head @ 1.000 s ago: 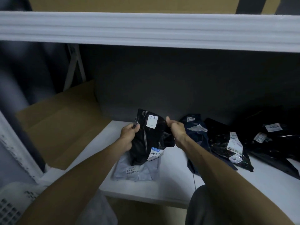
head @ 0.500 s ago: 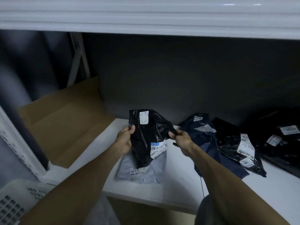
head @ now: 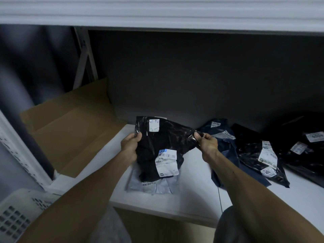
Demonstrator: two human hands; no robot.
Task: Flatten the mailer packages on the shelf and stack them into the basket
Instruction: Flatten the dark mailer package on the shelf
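— Where are the hands?
— Both bare forearms reach forward. The left hand [head: 130,146] and right hand [head: 207,146] are held level, apart.
— Their grip?
— Each pinches closed, thumb on top, fingers curled beneath.

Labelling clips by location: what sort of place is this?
Probably a parcel stockroom or packing area: labelled mailer packages lie on a white shelf, with flattened cardboard beside it and a white basket below.

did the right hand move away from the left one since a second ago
Yes. The right hand has pulled rightward, stretching the black mailer; it now overlaps the navy mailer lying on the shelf.
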